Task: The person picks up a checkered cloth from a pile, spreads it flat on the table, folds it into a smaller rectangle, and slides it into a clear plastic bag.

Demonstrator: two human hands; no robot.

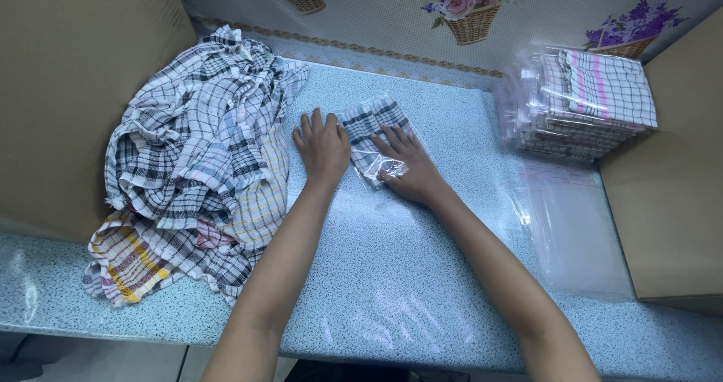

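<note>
Pressing flat, both open hands, left [322, 146] and right [405, 165], half hide the bagged cloth [374, 130]

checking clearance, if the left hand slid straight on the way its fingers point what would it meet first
Probably nothing soon: the left hand points up the bare table toward the flowered back wall, passing between the loose cloth pile and bagged cloth.

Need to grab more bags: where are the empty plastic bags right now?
Empty plastic bags lie flat at the table's right side, just below the stack of packed cloths, beside the cardboard wall.
</note>
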